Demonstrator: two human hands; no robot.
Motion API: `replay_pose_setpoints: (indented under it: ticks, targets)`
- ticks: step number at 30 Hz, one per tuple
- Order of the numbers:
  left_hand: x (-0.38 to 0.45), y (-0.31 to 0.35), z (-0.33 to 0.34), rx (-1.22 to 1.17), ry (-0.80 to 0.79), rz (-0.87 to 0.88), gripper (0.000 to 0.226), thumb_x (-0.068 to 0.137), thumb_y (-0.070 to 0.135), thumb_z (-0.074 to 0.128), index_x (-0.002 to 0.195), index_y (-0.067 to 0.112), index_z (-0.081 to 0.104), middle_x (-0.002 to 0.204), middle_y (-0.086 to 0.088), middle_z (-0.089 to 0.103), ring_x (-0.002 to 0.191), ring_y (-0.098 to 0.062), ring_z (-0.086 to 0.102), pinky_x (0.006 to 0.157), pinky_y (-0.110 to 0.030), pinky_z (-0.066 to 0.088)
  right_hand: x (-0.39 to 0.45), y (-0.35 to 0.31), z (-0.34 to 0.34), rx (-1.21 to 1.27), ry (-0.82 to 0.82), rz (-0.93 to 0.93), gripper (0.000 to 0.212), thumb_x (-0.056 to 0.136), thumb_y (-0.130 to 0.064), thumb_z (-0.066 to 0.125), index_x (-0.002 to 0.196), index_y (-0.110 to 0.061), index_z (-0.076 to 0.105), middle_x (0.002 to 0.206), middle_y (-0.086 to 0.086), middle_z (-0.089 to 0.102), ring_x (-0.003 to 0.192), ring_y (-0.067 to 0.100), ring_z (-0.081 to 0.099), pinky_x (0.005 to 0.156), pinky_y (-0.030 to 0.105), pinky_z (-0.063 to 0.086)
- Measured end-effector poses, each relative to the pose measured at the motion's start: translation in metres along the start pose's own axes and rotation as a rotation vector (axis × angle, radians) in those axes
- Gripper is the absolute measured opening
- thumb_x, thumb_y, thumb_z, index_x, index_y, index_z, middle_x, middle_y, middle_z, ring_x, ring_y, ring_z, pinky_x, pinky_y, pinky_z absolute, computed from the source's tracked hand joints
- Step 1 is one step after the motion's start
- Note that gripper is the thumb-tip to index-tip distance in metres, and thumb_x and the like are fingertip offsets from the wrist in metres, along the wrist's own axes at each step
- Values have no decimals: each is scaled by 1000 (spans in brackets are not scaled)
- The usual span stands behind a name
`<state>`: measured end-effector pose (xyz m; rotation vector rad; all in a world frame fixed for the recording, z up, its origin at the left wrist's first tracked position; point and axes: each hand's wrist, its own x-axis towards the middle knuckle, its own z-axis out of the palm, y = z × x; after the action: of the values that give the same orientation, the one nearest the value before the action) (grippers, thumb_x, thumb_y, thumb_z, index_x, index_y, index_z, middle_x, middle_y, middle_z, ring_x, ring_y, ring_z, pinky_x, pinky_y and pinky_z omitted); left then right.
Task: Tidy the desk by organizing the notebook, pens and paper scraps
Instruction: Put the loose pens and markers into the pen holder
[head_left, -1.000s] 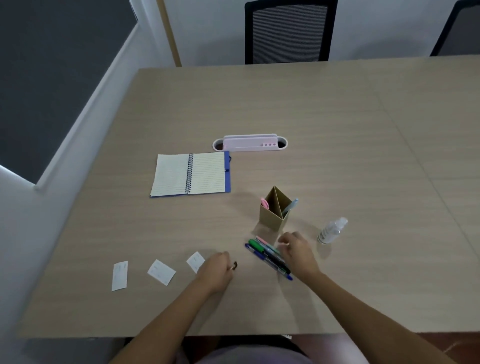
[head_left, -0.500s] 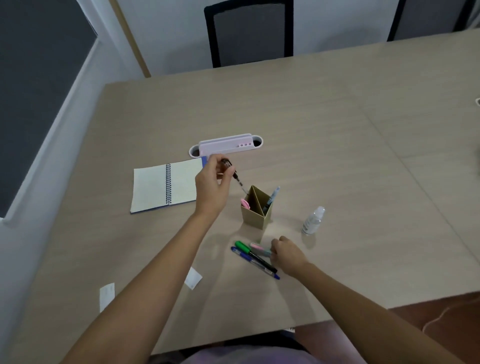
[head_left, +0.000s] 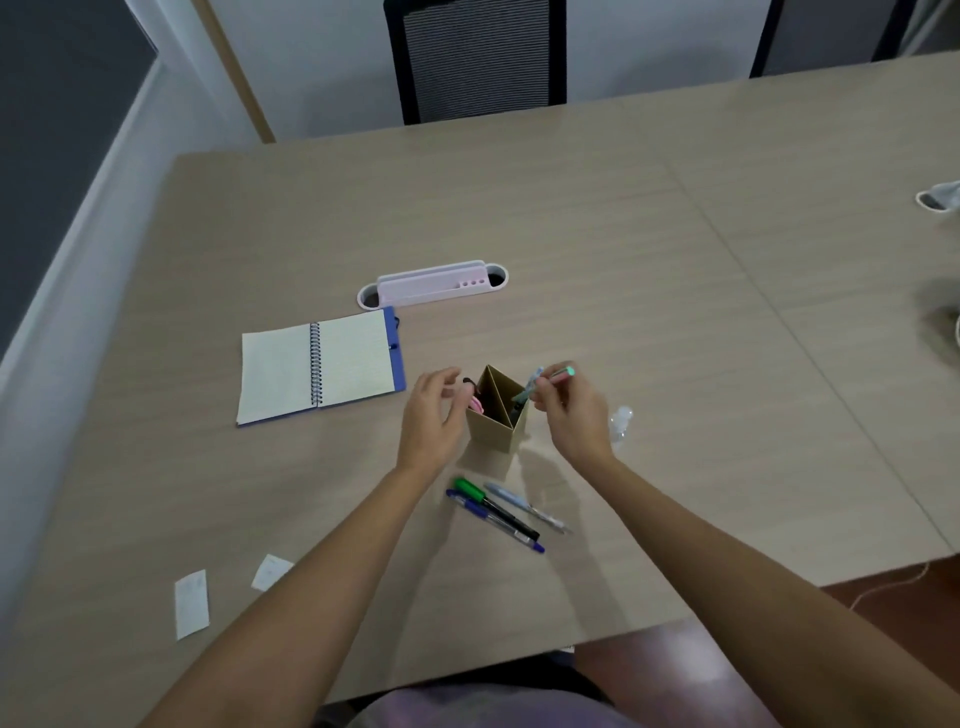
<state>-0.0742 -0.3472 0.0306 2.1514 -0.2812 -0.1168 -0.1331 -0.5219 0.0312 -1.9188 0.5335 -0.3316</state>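
A tan cardboard pen holder stands mid-desk with pens in both compartments. My left hand hovers at its left side, fingers apart and empty. My right hand pinches a pink-and-green pen over the holder's right compartment. Three pens lie on the desk in front of the holder: a green marker, a blue pen and a pale blue pen. An open spiral notebook lies to the left. Two paper scraps lie near the front left edge.
A pale pink desk organizer sits behind the notebook. A small clear bottle stands right of my right hand. A black mesh chair is at the far edge. A white object lies at the far right.
My left hand dropped its dark pen into the holder and opened. My right hand lifted a pink-and-green pen from the pile up to the holder.
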Motion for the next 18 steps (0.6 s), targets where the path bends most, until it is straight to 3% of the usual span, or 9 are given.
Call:
replay_pose_setpoints:
  ticks: [3,6,8,12,15,18]
  targets:
    - [-29,-30,6,76,-17,-98,28,98,19,45,124,13,55,124,-5,55,110,-18,58,90,-24,49,6,2,10,-108,-43,-5,6,89,-20,60,88,-15,64,87,5,70,80,20,68,77,43,58]
    - [-50,-63,15,288,-337,-107,34,93,7,52,125,16,57,129,-3,49,117,-18,53,101,-26,47,7,7,13,-246,-99,-17,9,87,-19,64,91,-12,68,94,11,66,84,24,64,77,38,53]
    - [-57,-77,20,395,-463,-32,36,89,10,57,123,20,60,129,-3,48,118,-19,50,105,-29,44,1,11,12,-251,-102,-12,14,86,-14,64,100,-13,65,95,9,64,82,22,63,73,32,52]
    - [-58,-84,23,463,-447,48,27,87,15,61,112,22,63,124,-2,51,112,-19,51,94,-27,45,-24,31,6,-290,-133,33,26,84,-3,58,106,-15,54,86,5,59,74,20,58,62,26,47]
    - [-53,-81,19,567,-510,114,22,88,18,61,110,17,61,123,-2,53,113,-21,49,88,-34,47,-43,54,13,-574,-377,-4,12,84,-8,58,95,-9,62,92,8,61,80,23,58,66,30,44]
    - [-52,-81,10,560,-520,102,19,86,20,62,104,14,65,112,-7,60,105,-26,55,81,-37,46,-55,72,21,-794,-593,57,16,84,-20,61,95,-8,61,102,14,59,92,31,57,75,38,49]
